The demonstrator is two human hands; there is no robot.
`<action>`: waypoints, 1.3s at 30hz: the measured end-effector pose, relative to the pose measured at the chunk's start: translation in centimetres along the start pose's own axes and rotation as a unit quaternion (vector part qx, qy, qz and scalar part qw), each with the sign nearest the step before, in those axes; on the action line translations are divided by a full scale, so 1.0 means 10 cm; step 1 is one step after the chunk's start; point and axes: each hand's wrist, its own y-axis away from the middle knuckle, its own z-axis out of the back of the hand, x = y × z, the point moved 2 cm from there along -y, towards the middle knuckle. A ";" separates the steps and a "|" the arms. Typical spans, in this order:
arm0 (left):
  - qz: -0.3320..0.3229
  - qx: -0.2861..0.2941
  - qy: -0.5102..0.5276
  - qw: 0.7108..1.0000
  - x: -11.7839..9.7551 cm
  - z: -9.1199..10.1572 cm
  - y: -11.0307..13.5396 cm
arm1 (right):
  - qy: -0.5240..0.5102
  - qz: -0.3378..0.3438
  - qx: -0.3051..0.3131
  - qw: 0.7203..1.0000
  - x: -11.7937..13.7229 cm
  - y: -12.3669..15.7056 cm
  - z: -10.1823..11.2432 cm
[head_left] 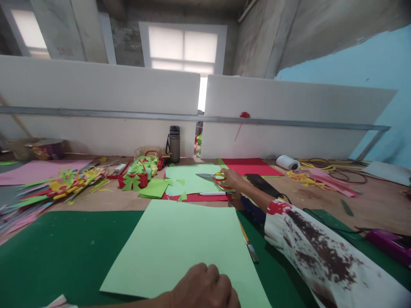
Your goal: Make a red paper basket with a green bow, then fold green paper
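Right hand grips the scissors by their handles, beyond the green paper where the left hand rests curled. That sheet looks light, easily creased; best held by its edges.

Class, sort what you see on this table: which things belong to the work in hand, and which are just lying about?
In hand:
- large pale green paper sheet, under the left hand
- metal scissors with red and yellow handles, at the right hand

Apparently just lying about:
- dark grey bottle with black lid
- white cylinder with dark end
- glossy purple object
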 end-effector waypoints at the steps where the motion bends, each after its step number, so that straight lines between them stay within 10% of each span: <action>1: 0.008 -0.010 -0.003 1.000 0.00 -0.01 -0.01 | 0.002 -0.004 0.003 1.000 -0.01 0.01 -0.01; 13: 0.030 0.232 0.087 0.968 0.15 0.20 -0.19 | -0.061 0.012 0.002 0.998 0.11 0.43 0.27; 21: 0.109 0.333 0.135 0.927 0.29 0.27 -0.23 | -0.246 0.268 0.045 0.930 0.52 1.83 0.52; 31: 0.170 0.269 0.093 0.943 0.33 0.13 0.18 | -0.162 0.342 -0.070 0.923 0.45 2.24 -0.09; 39: 0.237 0.096 -0.013 0.967 0.66 0.32 0.87 | -0.303 0.386 -0.162 0.856 0.56 2.30 0.04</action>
